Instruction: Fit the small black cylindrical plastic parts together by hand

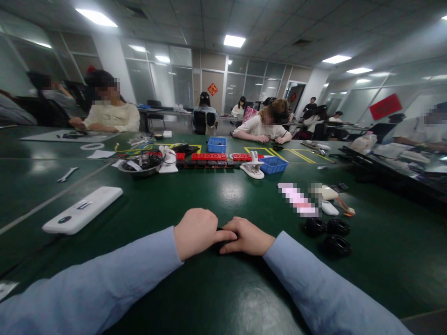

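Note:
My left hand (196,231) is closed, its thumb stretched toward the right hand. Opposite it, my right hand (246,236) is closed too, with thumb and fingers bent inward. The two meet low over the green table, fingertips touching or overlapping. A bit of something black (220,229) shows between them; most of it is covered by the fingers, so its kind is hidden. To the right of my right hand lie three black ring-shaped pieces (337,245), like small coils or rolls.
A white power-bank-like device (84,210) lies left on the green table (223,293). Farther back are a wrench (67,174), a metal bowl (139,171) of dark parts, red strips (208,157), white clip stands (253,166) and blue bins (274,164). Several people sit around.

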`<control>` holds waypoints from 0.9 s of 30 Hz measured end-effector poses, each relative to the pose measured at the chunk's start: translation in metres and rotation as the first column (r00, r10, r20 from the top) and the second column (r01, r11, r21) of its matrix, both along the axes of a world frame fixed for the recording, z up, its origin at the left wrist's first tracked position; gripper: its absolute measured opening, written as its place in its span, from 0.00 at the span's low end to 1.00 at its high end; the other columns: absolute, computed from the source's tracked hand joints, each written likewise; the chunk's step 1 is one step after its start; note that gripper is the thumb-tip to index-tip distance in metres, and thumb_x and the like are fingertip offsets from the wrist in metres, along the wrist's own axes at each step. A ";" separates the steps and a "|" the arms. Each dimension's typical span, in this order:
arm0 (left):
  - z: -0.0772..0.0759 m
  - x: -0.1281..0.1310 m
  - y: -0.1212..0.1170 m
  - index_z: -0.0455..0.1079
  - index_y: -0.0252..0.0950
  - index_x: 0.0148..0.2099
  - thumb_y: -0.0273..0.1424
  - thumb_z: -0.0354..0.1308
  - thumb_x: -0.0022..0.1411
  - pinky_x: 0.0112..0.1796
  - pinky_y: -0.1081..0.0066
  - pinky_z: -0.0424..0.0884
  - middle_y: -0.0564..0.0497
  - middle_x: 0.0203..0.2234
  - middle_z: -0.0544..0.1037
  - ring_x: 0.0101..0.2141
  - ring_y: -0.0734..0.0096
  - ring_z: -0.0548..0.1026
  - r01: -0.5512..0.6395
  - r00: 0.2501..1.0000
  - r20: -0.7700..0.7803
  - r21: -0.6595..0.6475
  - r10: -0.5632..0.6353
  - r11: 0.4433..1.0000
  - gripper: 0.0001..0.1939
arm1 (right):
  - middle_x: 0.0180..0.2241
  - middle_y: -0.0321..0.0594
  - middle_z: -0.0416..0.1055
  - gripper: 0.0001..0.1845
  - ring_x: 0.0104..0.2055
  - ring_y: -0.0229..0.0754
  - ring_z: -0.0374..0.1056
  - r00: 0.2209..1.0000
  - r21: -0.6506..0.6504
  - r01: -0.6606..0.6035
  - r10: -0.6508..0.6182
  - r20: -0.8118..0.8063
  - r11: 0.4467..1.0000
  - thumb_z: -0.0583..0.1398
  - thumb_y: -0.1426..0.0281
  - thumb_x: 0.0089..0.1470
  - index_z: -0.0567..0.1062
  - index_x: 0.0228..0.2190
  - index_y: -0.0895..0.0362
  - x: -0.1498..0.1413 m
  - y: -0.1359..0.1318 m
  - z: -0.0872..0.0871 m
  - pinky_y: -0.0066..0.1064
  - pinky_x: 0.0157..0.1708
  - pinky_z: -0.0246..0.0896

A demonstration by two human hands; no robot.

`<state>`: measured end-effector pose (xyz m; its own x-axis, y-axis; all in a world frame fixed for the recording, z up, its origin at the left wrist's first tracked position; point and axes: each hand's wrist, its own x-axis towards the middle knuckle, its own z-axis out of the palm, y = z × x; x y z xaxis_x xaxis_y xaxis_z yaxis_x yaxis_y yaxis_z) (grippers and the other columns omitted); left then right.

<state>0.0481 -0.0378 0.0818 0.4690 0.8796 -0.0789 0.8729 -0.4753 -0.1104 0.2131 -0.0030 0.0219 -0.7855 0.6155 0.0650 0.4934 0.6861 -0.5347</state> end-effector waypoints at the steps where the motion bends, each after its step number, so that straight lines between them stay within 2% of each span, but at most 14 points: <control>1: 0.000 -0.002 0.001 0.74 0.30 0.30 0.55 0.35 0.61 0.27 0.67 0.65 0.41 0.25 0.76 0.30 0.55 0.75 -0.002 1.000 0.007 0.012 0.002 1.000 0.37 | 0.23 0.31 0.66 0.13 0.28 0.35 0.60 1.000 -0.002 0.012 -0.012 0.007 1.000 0.66 0.60 0.42 0.74 0.25 0.58 0.000 -0.001 0.001 0.28 0.34 0.51; 3: 0.003 -0.008 0.002 0.73 0.31 0.30 0.54 0.34 0.62 0.27 0.68 0.65 0.42 0.25 0.76 0.30 0.57 0.75 -0.007 1.000 0.031 0.052 0.005 0.999 0.36 | 0.23 0.32 0.66 0.15 0.29 0.36 0.60 0.999 0.002 0.043 -0.043 0.030 0.999 0.66 0.59 0.41 0.76 0.29 0.57 0.000 -0.002 0.004 0.28 0.32 0.51; 6: 0.010 -0.016 0.006 0.73 0.33 0.33 0.53 0.39 0.61 0.28 0.69 0.64 0.44 0.27 0.76 0.31 0.60 0.74 -0.006 0.997 0.080 0.092 -0.002 0.996 0.32 | 0.23 0.34 0.66 0.17 0.30 0.37 0.60 0.997 0.006 0.049 -0.049 0.053 0.999 0.66 0.59 0.41 0.76 0.31 0.58 -0.001 -0.004 0.007 0.27 0.31 0.51; 12: 0.015 -0.021 0.007 0.72 0.38 0.42 0.50 0.48 0.60 0.33 0.71 0.65 0.48 0.34 0.76 0.37 0.63 0.73 0.160 0.974 0.163 -0.006 -0.157 0.987 0.23 | 0.24 0.34 0.67 0.16 0.31 0.38 0.60 0.997 -0.001 0.039 -0.039 0.060 0.999 0.66 0.59 0.42 0.75 0.30 0.59 -0.002 -0.004 0.008 0.29 0.34 0.52; 18: 0.018 -0.021 0.007 0.71 0.37 0.44 0.49 0.52 0.58 0.36 0.71 0.65 0.49 0.36 0.75 0.39 0.64 0.73 0.278 0.941 0.215 -0.044 -0.262 0.960 0.22 | 0.25 0.34 0.68 0.14 0.31 0.38 0.62 0.999 -0.015 0.026 -0.025 0.043 1.000 0.66 0.60 0.43 0.74 0.27 0.59 -0.001 -0.005 0.008 0.29 0.35 0.52; 27: 0.016 -0.023 0.011 0.68 0.41 0.50 0.41 0.62 0.53 0.39 0.71 0.65 0.50 0.40 0.75 0.41 0.63 0.72 0.407 0.898 0.232 -0.115 -0.373 0.906 0.22 | 0.26 0.36 0.67 0.16 0.32 0.39 0.61 0.995 -0.003 0.056 -0.055 0.079 0.998 0.65 0.59 0.43 0.76 0.28 0.59 -0.001 -0.005 0.009 0.28 0.31 0.51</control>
<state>0.0250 -0.0264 0.0978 0.7921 0.6065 -0.0688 0.6092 -0.7786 0.1507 0.2125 -0.0085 0.0311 -0.7526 0.6585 0.0009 0.5715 0.6539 -0.4958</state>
